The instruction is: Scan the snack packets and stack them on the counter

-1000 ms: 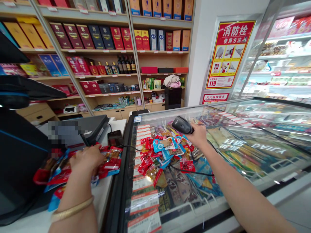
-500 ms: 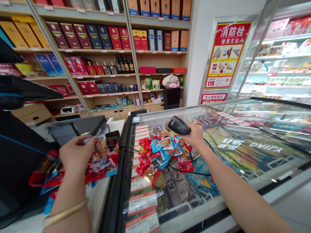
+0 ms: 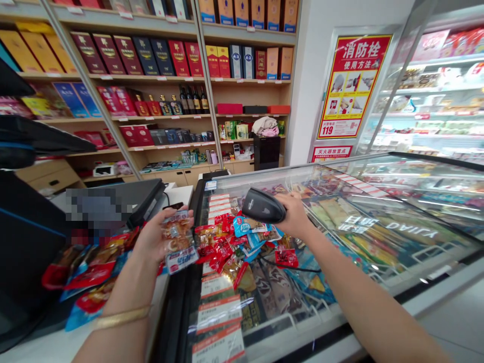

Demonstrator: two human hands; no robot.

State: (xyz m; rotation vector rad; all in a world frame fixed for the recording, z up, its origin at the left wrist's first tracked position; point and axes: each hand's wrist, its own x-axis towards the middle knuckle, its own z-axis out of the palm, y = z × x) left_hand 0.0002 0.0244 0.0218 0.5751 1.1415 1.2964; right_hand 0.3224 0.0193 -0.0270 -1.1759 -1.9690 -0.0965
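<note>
Clear plastic wrapped the snack packet [image 3: 179,242] that the left hand [image 3: 152,233], fingers clamped on it, had just carried over the freezer rim [image 3: 177,312], while the right hand [image 3: 295,214], fingers wrapped round the scanner [image 3: 263,205], had swung leftward, seemingly lining the two up.

The hands [image 3: 151,237] have drawn closer together, bringing clear packet [image 3: 178,242] and scanner [image 3: 263,205] nearer.

The scanner [image 3: 263,205] is black, the packets [image 3: 250,244] red (some blue).
</note>
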